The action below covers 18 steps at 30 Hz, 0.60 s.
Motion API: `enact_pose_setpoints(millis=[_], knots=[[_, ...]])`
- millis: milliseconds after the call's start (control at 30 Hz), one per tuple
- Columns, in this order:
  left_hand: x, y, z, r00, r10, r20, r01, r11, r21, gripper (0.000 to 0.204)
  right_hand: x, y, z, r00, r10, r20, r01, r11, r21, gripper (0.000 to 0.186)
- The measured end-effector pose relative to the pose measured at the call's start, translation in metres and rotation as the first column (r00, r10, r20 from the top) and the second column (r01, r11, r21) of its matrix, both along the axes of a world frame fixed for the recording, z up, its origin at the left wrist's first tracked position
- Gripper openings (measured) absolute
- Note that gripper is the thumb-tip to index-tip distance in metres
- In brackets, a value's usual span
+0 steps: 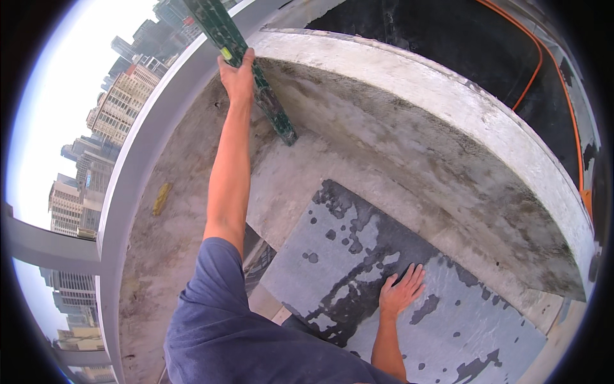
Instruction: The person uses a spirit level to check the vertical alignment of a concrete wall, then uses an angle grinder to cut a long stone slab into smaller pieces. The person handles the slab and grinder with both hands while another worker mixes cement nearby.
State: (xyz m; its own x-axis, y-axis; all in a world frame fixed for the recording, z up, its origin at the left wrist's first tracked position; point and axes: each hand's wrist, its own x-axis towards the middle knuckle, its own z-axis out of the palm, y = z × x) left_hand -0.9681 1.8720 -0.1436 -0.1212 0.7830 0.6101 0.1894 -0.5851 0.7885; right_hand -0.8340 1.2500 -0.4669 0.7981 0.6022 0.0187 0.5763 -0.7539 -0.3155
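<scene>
My left hand [237, 77] is wrapped round a long green spirit level [274, 109] near a small yellow-green vial. The level stands tilted in the corner between two concrete walls, its lower end at the concrete ledge. Lower down, a large grey slab [473, 326] lies flat, with dark wet-looking patches and spots across it. My right hand [401, 294] rests on the slab's surface with its fingers spread, holding nothing.
A curved concrete wall [409, 121] runs along the right of the slab. Beyond it lies a dark surface [448, 57] with an orange cable [571, 121]. On the left, a grey railing [125, 173] stands before tall buildings [121, 102]. A yellow mark [162, 198] shows on the left wall.
</scene>
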Motion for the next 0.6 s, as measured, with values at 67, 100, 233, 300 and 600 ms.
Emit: enact_pose_setpoints(millis=[67, 100, 233, 300, 600], knots=[[0.007, 0.009, 0.009, 0.997, 0.017, 0.069, -0.016, 1.0, -0.013, 0.061, -0.001, 0.001, -0.001, 1.0, -0.001, -0.007, 0.001, 1.0, 0.002, 0.068], [0.014, 0.018, 0.005, 0.981, -0.054, 0.184, 0.052, 0.998, 0.019, 0.063, -0.001, 0.0, -0.001, 1.0, -0.003, -0.004, 0.003, 1.0, 0.002, 0.068], [0.012, 0.034, 0.0, 0.99, 0.046, 0.133, -0.053, 0.997, 0.049, 0.065, 0.002, 0.011, 0.002, 0.999, -0.004, -0.046, 0.005, 1.0, 0.011, 0.068], [0.019, 0.019, -0.01, 0.988, 0.095, 0.122, -0.094, 0.995, -0.016, 0.066, 0.003, 0.011, 0.003, 0.998, -0.015, -0.061, 0.015, 1.0, 0.004, 0.069], [0.018, 0.001, -0.057, 0.978, -0.172, 0.118, 0.186, 0.974, -0.128, 0.056, 0.004, 0.008, -0.002, 1.0, 0.012, -0.014, -0.012, 1.0, 0.004, 0.071]])
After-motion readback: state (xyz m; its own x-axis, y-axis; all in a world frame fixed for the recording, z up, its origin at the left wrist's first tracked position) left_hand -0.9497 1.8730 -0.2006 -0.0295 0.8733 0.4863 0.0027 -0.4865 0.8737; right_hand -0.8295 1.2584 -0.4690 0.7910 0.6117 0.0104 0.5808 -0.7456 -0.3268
